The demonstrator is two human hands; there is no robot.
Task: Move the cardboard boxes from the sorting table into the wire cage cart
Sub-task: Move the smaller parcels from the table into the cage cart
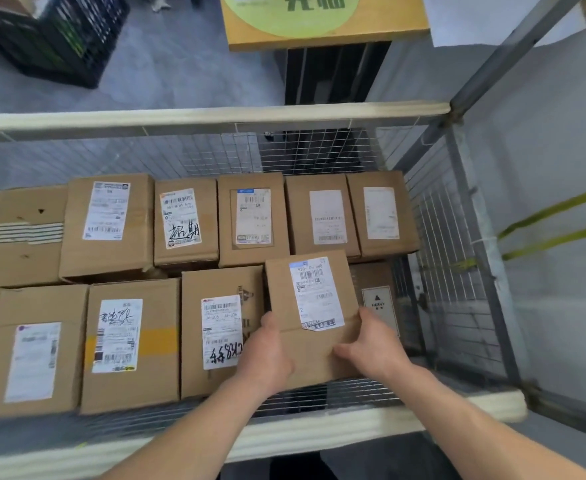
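Box [314,292] at the cage cart's [215,116] four o'clock corner.
My left hand [267,348] and right hand [371,344] clasped its sides; perhaps already resting, it wanted setting flat.

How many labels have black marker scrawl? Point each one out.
3: back-row label, mid far row; front-row label, second box from left; third label, on the box left of the held box. Lower boxes may hide more.

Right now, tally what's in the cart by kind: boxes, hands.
Held box: 1
HEAVY box: 1
Other boxes: 9 (left edge cut off, maybe more)
Hands: 2, left hand and right hand, both gripping the held box
Total: 13
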